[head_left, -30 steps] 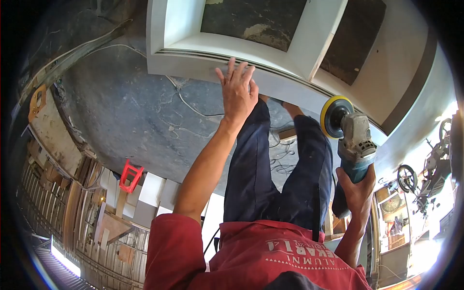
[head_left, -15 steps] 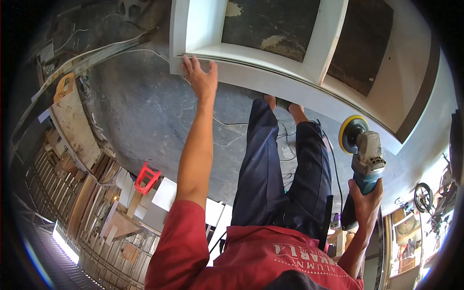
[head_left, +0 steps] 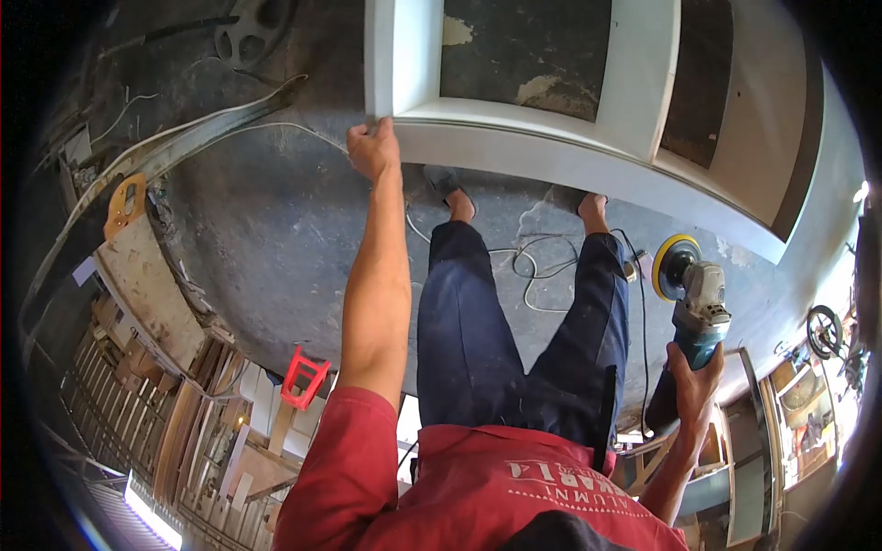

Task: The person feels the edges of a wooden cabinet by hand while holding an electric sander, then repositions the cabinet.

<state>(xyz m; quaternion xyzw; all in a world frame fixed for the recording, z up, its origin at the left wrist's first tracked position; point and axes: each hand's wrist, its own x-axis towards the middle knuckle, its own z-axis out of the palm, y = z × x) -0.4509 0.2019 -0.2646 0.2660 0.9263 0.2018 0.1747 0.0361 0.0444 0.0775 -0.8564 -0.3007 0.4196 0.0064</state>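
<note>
A pale, open-fronted cabinet frame (head_left: 514, 151) with dark openings stands across the top of the view. My left hand (head_left: 374, 150) is closed around its near left corner, the thumb on the upper edge. In my right hand (head_left: 695, 381) is an angle grinder (head_left: 703, 308), gripped by its dark body. A round yellow-edged pad (head_left: 676, 267) sits on the grinder's head, apart from the cabinet frame and facing left. The fingers under the grinder are partly hidden.
A dark cord (head_left: 640, 321) hangs beside my right leg, and a pale cable (head_left: 528, 275) loops over the grey floor (head_left: 266, 230) near my feet. At the left are a red plastic stool (head_left: 305, 377), a yellow-handled saw (head_left: 124, 208) and stacked boards (head_left: 184, 413).
My left hand has gone from open fingers at the frame's edge to closed on its corner. The frame appears shifted right. My feet are wider apart; the grinder stays in my right hand.
</note>
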